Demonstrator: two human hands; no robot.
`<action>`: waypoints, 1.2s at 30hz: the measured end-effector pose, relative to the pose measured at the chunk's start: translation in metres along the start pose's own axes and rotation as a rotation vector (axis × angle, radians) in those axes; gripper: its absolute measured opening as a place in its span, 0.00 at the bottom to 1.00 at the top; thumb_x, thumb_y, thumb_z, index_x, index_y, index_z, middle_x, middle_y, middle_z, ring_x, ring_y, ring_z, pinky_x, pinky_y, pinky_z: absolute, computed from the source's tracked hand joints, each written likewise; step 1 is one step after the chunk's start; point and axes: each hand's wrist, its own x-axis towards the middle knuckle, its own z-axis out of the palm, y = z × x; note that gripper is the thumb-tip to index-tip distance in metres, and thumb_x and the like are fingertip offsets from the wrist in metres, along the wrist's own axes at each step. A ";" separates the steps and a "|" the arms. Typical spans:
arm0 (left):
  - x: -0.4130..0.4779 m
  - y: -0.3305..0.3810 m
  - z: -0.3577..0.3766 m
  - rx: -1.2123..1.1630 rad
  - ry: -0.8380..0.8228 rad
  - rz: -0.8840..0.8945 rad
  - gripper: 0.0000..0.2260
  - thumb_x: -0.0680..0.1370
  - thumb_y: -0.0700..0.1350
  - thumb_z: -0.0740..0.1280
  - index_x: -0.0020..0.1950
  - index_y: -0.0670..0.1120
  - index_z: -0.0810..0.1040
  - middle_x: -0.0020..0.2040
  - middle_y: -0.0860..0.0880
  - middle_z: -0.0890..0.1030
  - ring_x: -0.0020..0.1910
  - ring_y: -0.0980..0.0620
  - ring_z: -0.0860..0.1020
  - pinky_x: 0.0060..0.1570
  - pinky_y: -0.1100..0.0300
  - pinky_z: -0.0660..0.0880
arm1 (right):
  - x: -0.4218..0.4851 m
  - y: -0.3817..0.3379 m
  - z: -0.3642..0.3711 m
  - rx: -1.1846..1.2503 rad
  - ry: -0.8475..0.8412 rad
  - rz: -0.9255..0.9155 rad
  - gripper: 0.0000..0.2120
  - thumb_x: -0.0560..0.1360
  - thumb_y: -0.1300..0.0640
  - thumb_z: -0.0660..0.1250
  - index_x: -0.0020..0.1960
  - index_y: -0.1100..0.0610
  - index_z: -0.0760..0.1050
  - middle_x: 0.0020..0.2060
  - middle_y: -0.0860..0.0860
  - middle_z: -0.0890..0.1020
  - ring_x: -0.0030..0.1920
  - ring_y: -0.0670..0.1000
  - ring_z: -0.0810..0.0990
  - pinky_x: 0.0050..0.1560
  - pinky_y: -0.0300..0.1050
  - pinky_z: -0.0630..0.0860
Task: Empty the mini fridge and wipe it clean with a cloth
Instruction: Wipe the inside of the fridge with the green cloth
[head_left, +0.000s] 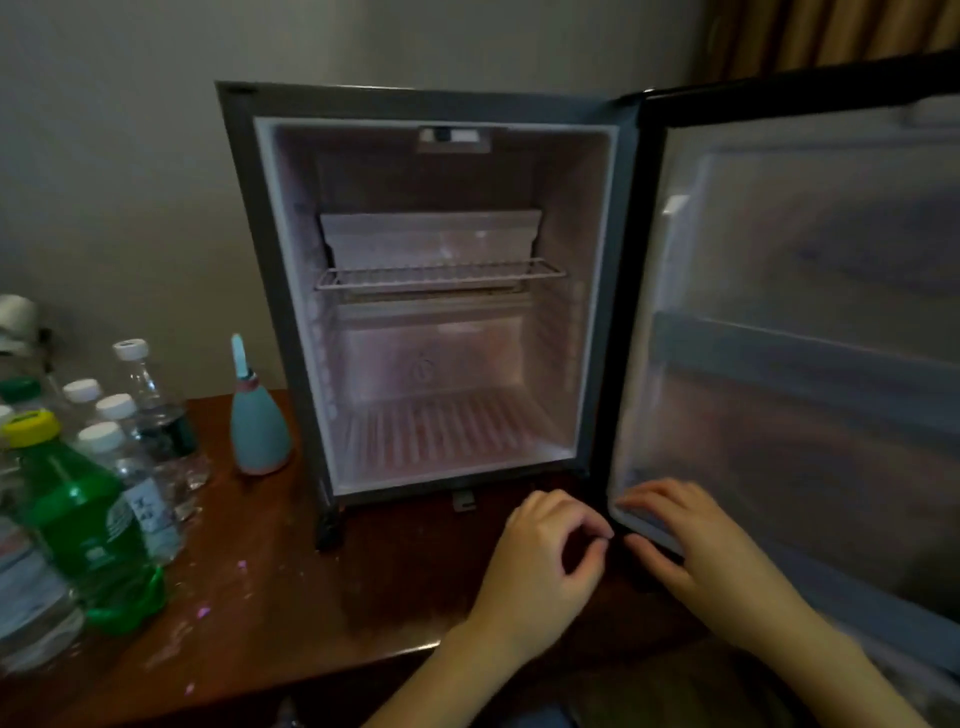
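The mini fridge (249, 218) stands on a wooden table with its door (810, 322) swung wide to the right. Its inside holds only a wire shelf (441, 274) and a white tray above it. My left hand (545, 561) hovers in front of the fridge's lower right corner, fingers loosely curled, holding nothing. My right hand (691, 545) rests with straight fingers on the bottom inner edge of the door. No cloth is in view.
Several water bottles (156, 410) and a green bottle (88, 525) with a yellow cap crowd the table's left side. A blue teardrop-shaped spray bottle (257, 421) stands beside the fridge. Small stains mark the table (270, 597) surface.
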 end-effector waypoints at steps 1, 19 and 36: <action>-0.004 0.006 0.004 0.000 -0.006 0.005 0.02 0.76 0.48 0.65 0.47 0.54 0.77 0.45 0.60 0.75 0.50 0.62 0.72 0.55 0.59 0.71 | -0.010 0.005 -0.001 -0.015 0.000 0.032 0.17 0.75 0.48 0.67 0.63 0.45 0.72 0.56 0.37 0.70 0.58 0.39 0.68 0.57 0.34 0.67; -0.005 0.078 0.017 0.087 0.042 0.068 0.02 0.77 0.43 0.67 0.48 0.49 0.78 0.45 0.55 0.75 0.49 0.59 0.72 0.52 0.62 0.71 | -0.028 -0.007 0.017 -0.127 -0.016 0.288 0.24 0.75 0.48 0.61 0.71 0.50 0.64 0.63 0.54 0.71 0.62 0.57 0.68 0.61 0.49 0.66; -0.031 0.106 -0.020 -0.253 0.171 0.000 0.05 0.80 0.46 0.64 0.51 0.48 0.78 0.47 0.51 0.80 0.48 0.57 0.78 0.48 0.62 0.75 | -0.189 -0.064 -0.115 0.256 0.823 -0.134 0.18 0.74 0.47 0.62 0.63 0.47 0.70 0.68 0.47 0.68 0.69 0.48 0.67 0.65 0.43 0.69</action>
